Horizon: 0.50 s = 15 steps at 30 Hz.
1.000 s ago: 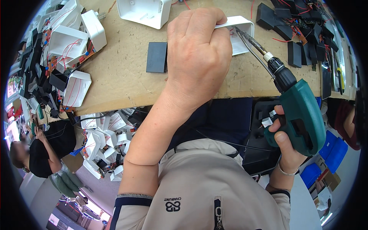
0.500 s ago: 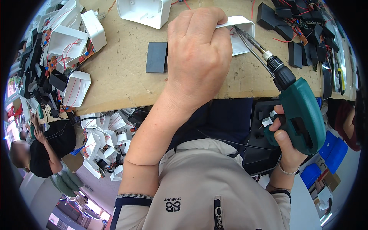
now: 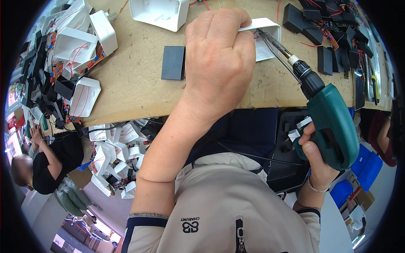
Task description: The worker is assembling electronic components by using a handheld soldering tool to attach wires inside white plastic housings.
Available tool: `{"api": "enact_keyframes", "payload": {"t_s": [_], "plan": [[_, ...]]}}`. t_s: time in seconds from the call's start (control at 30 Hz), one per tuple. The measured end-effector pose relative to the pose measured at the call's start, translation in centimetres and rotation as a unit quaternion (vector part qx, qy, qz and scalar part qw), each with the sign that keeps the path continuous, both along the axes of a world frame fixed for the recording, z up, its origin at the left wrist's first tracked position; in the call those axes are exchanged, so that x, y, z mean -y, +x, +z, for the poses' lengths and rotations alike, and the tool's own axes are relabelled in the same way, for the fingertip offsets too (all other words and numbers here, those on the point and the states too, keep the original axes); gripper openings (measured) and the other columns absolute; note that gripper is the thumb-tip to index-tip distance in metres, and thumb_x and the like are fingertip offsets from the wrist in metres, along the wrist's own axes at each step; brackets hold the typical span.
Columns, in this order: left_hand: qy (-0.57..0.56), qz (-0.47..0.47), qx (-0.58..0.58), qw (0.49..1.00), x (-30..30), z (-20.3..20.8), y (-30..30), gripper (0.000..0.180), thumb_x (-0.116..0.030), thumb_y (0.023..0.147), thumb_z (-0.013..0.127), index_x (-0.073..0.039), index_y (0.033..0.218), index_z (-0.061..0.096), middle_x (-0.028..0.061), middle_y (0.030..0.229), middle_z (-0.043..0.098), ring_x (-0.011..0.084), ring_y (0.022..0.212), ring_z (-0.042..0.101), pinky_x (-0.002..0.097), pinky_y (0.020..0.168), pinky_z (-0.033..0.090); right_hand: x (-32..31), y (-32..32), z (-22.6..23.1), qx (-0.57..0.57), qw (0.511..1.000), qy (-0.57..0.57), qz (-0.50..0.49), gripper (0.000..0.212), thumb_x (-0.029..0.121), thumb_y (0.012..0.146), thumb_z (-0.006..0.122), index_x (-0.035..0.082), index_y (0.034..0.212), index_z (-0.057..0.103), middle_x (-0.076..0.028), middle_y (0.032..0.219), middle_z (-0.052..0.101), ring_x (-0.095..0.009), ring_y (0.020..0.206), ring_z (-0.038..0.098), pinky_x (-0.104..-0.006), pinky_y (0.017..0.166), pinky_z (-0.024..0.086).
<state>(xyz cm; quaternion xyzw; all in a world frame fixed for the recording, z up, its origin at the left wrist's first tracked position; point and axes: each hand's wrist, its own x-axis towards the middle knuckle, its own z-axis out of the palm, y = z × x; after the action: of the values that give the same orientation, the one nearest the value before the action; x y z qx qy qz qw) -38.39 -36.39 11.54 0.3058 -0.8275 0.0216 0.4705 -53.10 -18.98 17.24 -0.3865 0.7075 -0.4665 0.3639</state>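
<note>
My left hand [image 3: 220, 63] is closed on the edge of a white plastic housing [image 3: 266, 51], steadying it on the table. Its fingertips are hidden behind the knuckles. My right hand [image 3: 317, 162] grips a green soldering gun [image 3: 335, 126] with a black collar. The gun's slim tip and a thin metal feed tube reach into the open housing, near a short red wire. Whether the tip touches anything inside is too small to tell. Just left of my left hand lies a flat black rectangular block [image 3: 173, 63].
Another white housing [image 3: 158, 14] sits at the table's far side. White housings with red wires and circuit boards [image 3: 86, 97] pile up at left. Black boxes [image 3: 325, 61] crowd the right. More white housings [image 3: 112, 158] lie below the table edge. A co-worker [image 3: 52, 164] sits at far left.
My hands, the housing and the soldering gun have barely moved; the gun's fingers shift slightly. At far left the co-worker's hands have moved a little.
</note>
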Motion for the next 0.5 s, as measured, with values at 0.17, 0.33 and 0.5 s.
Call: {"api": "enact_keyframes", "payload": {"t_s": [0.17,0.33,0.5], "plan": [[0.004,0.002,0.002,1.000,-0.06,0.08,0.00,0.006,-0.001,0.060,0.057,0.002,0.063,0.052,0.0078,0.085,0.053,0.0236,0.076,0.048,0.0353,0.066,0.038,0.22,-0.09,-0.23,0.019,0.999,-0.025,0.019,0.053,0.013,0.068,0.070,-0.006,0.113,0.047,-0.015,0.089,0.058,-0.016,0.065,0.056,-0.0256,0.059,0.046],[0.005,0.003,-0.005,1.000,-0.04,0.10,-0.04,0.005,0.000,0.061,0.056,0.002,0.063,0.052,0.0077,0.084,0.053,0.0235,0.077,0.049,0.0354,0.067,0.038,0.17,-0.16,-0.36,0.035,0.998,-0.036,0.029,0.060,0.010,0.068,0.069,-0.007,0.119,0.042,-0.022,0.101,0.057,-0.016,0.068,0.057,-0.0262,0.062,0.048],[0.015,0.001,-0.008,1.000,-0.12,0.06,-0.06,0.004,0.000,0.062,0.056,0.002,0.063,0.053,0.0076,0.084,0.052,0.0240,0.077,0.049,0.0360,0.068,0.038,-0.02,0.02,-0.20,0.023,1.000,-0.014,0.009,0.062,0.010,0.068,0.069,-0.006,0.120,0.041,-0.023,0.103,0.056,-0.016,0.069,0.057,-0.0259,0.062,0.048]]}}
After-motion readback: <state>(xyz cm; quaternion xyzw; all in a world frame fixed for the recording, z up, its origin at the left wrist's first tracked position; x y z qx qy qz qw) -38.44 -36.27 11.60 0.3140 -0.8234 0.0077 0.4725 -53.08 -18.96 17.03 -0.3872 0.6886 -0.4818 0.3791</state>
